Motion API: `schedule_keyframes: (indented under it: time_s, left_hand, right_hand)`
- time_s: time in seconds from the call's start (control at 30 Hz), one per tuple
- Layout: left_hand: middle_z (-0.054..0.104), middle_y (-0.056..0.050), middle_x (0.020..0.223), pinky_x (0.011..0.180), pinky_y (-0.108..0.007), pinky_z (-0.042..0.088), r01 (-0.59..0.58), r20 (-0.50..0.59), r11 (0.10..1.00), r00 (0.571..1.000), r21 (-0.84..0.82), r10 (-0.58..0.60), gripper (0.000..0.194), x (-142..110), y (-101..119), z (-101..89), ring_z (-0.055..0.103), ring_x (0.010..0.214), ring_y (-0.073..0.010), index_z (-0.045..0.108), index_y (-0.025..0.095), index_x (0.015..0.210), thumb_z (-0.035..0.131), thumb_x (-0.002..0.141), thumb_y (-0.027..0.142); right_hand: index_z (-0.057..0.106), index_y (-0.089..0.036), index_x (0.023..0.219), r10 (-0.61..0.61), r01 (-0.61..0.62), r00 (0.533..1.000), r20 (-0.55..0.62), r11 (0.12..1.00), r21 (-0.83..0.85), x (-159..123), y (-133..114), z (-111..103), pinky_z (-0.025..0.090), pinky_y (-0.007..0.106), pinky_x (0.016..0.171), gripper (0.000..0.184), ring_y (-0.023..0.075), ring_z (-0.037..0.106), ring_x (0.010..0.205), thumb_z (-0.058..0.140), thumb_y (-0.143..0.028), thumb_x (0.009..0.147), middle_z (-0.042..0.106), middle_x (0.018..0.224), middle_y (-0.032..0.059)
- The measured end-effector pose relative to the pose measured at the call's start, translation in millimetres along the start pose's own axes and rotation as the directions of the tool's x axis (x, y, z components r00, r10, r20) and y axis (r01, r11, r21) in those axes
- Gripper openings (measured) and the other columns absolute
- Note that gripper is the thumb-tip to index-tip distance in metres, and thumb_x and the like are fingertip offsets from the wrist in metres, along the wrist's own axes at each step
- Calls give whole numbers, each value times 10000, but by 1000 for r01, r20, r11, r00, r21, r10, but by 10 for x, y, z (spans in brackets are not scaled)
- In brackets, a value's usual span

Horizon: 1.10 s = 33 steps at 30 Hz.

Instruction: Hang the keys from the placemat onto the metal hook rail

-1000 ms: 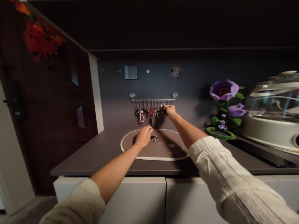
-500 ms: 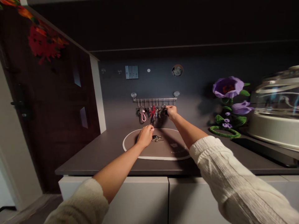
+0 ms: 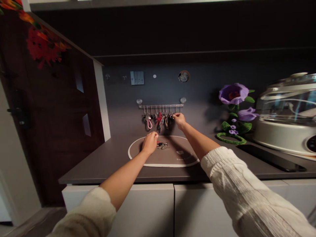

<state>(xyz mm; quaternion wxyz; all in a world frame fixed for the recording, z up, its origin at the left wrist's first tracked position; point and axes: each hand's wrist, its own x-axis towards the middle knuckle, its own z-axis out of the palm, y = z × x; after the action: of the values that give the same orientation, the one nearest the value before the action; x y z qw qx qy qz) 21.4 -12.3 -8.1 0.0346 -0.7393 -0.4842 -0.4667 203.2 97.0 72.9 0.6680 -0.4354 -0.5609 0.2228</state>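
My right hand [image 3: 179, 120] pinches a key ring [image 3: 172, 117] at the right end of a clear hook rack [image 3: 161, 106] on the wall. Whether the ring still hangs on its hook I cannot tell. Several bunches of keys dangle along the rack, among them a pink loop strap [image 3: 149, 123] and a red keychain [image 3: 160, 117]. Lower and to the left, my left hand [image 3: 150, 143] is closed over the oval mat [image 3: 163, 165], its fingers curled; what they hold, if anything, is hidden. Beside its fingertips lie loose keys [image 3: 163, 146] on the mat.
Purple artificial flowers [image 3: 233, 94] with a green ring base stand to the right, near a cream appliance with a clear cover [image 3: 278, 130]. A flat black slab [image 3: 271, 158] lies before them. The dark counter [image 3: 98, 164] has an overhanging cabinet above; a door [image 3: 49, 125] is left.
My right hand has shifted slightly, and the ring at its fingertips shows more clearly. My left hand stays low over the mat, with something red now visible beside it. The view has moved a little.
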Motion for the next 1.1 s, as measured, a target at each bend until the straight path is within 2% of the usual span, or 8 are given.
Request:
schedule_keyframes:
  time_s: [0.13, 0.27, 0.47, 0.63, 0.77, 0.87, 0.97, 1.1]
  left_hand:
    - [621, -67, 873, 772, -300, 414, 26, -23, 1000, 999, -15, -26, 176, 8, -30, -6, 549, 834, -169, 563, 172, 824, 388, 837, 184]
    - [621, -62, 860, 771, -295, 415, 63, -44, 998, 997, -25, -64, 170, 13, -57, -18, 549, 833, -167, 565, 176, 804, 398, 833, 191]
    - [619, -50, 846, 784, -279, 415, 83, -43, 994, 995, -68, -86, 148, 19, -98, -26, 550, 828, -153, 567, 175, 795, 420, 815, 176]
    - [615, -50, 858, 782, -273, 414, 94, -34, 992, 995, -79, -97, 135, 4, -78, -66, 546, 829, -151, 575, 171, 783, 442, 804, 170]
    - [612, -52, 857, 787, -278, 409, 86, -6, 995, 996, -48, -87, 135, -16, -45, -112, 536, 832, -157, 586, 170, 771, 454, 798, 163]
    - [608, -55, 863, 784, -280, 407, 81, 15, 996, 997, -28, -80, 137, -20, -43, -124, 531, 830, -160, 593, 168, 781, 458, 800, 169]
    - [603, -53, 865, 782, -279, 404, 64, 43, 998, 997, -8, -63, 130, -16, -59, -114, 527, 830, -161, 597, 171, 796, 466, 798, 174]
    - [597, -47, 881, 789, -279, 398, 28, 71, 999, 997, 20, -30, 135, -10, -87, -89, 520, 851, -162, 599, 182, 801, 464, 798, 179]
  right_hand:
    - [501, -189, 662, -53, 53, 998, 17, 998, -32, -162, -47, -34, 360, 201, 531, 122, 89, 415, 522, 565, -292, 650, 473, 526, -49]
    - [521, -176, 712, -17, 20, 998, 67, 999, -50, -445, -98, -13, 376, 213, 577, 105, 93, 453, 572, 553, -265, 667, 527, 600, -31]
    - [558, -155, 716, -36, 44, 960, 279, 999, -22, -976, -108, -31, 379, 218, 661, 61, 87, 482, 638, 553, -205, 680, 571, 698, -11]
    - [587, -160, 706, -69, 139, 894, 442, 982, -127, -1210, -46, -136, 364, 221, 642, 59, 97, 480, 623, 568, -214, 691, 584, 671, -13]
    - [613, -170, 682, -119, 328, 824, 554, 898, -294, -1244, 8, -210, 362, 226, 639, 48, 108, 483, 616, 575, -139, 682, 602, 685, 2]
    - [637, -166, 691, -133, 443, 805, 579, 784, -435, -1230, 46, -224, 377, 232, 680, 104, 127, 507, 673, 581, -81, 671, 617, 754, 36]
    - [663, -157, 773, -113, 490, 796, 594, 697, -523, -1218, 76, -216, 391, 234, 734, 151, 147, 532, 752, 573, -68, 689, 619, 844, 70]
    - [675, -140, 861, -74, 523, 774, 629, 633, -570, -1221, 78, -209, 394, 230, 777, 188, 154, 553, 810, 550, -86, 730, 620, 898, 92]
